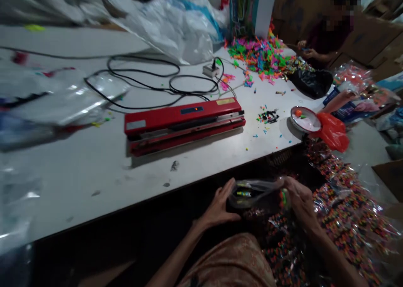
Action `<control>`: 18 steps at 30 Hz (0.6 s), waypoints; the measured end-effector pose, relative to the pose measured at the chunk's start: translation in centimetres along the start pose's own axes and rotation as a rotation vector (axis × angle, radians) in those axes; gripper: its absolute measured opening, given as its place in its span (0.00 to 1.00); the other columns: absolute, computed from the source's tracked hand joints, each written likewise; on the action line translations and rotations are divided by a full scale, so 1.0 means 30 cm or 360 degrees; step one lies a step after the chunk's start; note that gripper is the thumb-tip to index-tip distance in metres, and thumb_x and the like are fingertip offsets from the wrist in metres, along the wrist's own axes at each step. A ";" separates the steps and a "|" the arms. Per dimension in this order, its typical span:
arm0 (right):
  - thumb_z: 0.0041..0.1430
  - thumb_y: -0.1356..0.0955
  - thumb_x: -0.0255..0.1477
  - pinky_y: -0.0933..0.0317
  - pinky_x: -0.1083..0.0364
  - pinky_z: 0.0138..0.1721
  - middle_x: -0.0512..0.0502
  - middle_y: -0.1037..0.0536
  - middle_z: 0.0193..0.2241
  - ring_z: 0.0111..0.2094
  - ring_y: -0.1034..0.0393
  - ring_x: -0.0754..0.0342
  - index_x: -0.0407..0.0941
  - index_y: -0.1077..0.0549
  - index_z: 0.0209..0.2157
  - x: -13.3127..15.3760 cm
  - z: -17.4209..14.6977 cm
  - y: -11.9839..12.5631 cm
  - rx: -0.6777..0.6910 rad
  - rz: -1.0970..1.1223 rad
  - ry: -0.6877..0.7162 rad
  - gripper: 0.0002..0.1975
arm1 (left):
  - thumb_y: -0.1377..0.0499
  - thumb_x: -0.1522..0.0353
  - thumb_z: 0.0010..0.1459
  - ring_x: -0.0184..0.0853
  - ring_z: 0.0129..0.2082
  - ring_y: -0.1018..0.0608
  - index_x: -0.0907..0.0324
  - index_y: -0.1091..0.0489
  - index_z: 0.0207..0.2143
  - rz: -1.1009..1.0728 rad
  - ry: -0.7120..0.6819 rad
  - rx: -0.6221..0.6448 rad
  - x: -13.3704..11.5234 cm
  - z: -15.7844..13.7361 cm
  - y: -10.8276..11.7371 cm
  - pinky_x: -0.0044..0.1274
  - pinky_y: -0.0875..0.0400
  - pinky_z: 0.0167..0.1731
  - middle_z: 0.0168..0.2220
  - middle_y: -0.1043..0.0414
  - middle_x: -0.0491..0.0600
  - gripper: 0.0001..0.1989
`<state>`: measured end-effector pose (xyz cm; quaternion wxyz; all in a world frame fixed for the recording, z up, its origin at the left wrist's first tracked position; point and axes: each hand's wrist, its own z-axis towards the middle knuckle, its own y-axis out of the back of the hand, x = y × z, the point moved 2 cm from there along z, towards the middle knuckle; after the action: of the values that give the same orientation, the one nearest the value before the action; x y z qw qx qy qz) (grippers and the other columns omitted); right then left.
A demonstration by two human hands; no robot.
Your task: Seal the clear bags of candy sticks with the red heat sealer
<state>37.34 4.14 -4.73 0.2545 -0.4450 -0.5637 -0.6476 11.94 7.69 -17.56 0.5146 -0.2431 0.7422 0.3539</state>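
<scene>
A small clear plastic bag (262,187) is stretched between my two hands above my lap, its mouth spread apart. Inside it show a few small yellow and pale pieces (244,194), too blurred to name. My left hand (219,208) grips the bag's left edge with its fingertips, the thumb sticking out below. At the right end, the fingers of my right hand (299,198) are closed on the bag's edge. A green and orange piece (284,198) shows beside the right fingers; whether it lies inside the bag I cannot tell.
A red heat sealer (185,123) with a lit lamp lies on the white table (151,173), black cable (138,87) behind. Colourful plastic pieces (258,56) are heaped at the back; a bowl (305,121) stands right. Filled clear bags (352,211) crowd my right. Another person (327,39) sits beyond.
</scene>
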 end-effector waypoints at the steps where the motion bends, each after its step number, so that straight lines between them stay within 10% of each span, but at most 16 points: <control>1: 0.64 0.41 0.41 0.41 0.58 0.32 0.48 0.28 0.26 0.30 0.34 0.55 0.44 0.29 0.24 0.098 0.004 0.001 -0.0008 0.0046 0.0067 0.21 | 0.34 0.54 0.43 0.50 0.65 0.49 0.52 0.53 0.65 -0.0162 -0.0069 -0.0096 -0.034 0.001 0.012 0.44 0.57 0.63 0.67 0.54 0.54 0.50; 8: 0.63 0.40 0.44 0.44 0.59 0.23 0.48 0.29 0.21 0.22 0.37 0.58 0.43 0.25 0.26 0.416 0.207 -0.165 0.0299 0.0619 0.0166 0.23 | 0.39 0.54 0.52 0.40 0.42 0.24 0.58 0.26 0.43 -0.0825 -0.0035 -0.0719 -0.246 -0.038 0.304 0.30 0.28 0.43 0.41 0.25 0.52 0.21; 13: 0.50 0.31 0.46 0.53 0.61 0.18 0.52 0.33 0.16 0.17 0.45 0.63 0.42 0.31 0.21 0.346 0.478 -0.409 0.0405 0.1058 -0.0282 0.21 | 0.36 0.55 0.45 0.31 0.22 0.27 0.62 0.28 0.29 -0.1250 0.0086 -0.1478 -0.275 -0.006 0.517 0.22 0.31 0.24 0.22 0.28 0.47 0.19; 18: 0.41 0.28 0.48 0.46 0.60 0.22 0.51 0.30 0.18 0.20 0.38 0.59 0.42 0.30 0.22 0.238 0.653 -0.547 0.0677 0.1129 -0.0486 0.22 | 0.33 0.55 0.36 0.28 0.18 0.30 0.63 0.30 0.25 -0.1369 0.0123 -0.1811 -0.178 0.128 0.614 0.21 0.35 0.22 0.19 0.30 0.44 0.21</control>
<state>25.98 27.96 -7.44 0.4609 -0.6393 -0.5280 -0.3166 2.72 22.28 -8.34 0.3751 -0.7575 0.2985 0.4431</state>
